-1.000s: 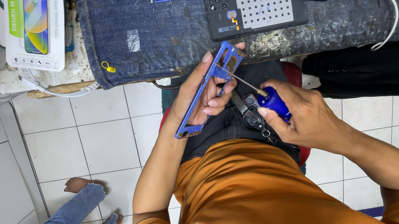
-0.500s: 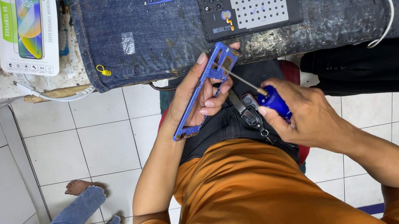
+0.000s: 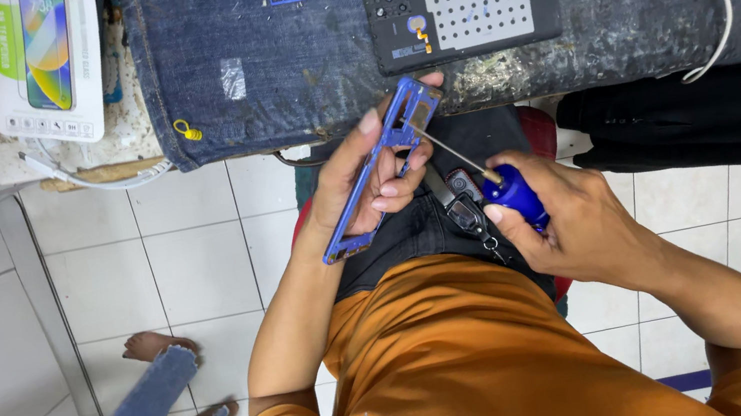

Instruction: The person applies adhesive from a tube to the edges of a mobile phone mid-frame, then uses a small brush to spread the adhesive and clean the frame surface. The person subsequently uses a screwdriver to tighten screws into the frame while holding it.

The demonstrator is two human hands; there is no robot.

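Wearer from my feed: orange short-sleeved t-shirt [image 3: 479, 361], loose fit, folds across the front. Pale grey lettering printed low on the chest, partly out of view. Sleeves end above the elbow, so both forearms are bare. Dark denim trousers [image 3: 405, 232] below the shirt hem. Left hand [image 3: 365, 178]: no glove, no ring or watch that I can see, nails short and plain. Right hand [image 3: 576, 222]: also ungloved, wrist bare, no strap or band. No cables or gear clipped to the clothing.
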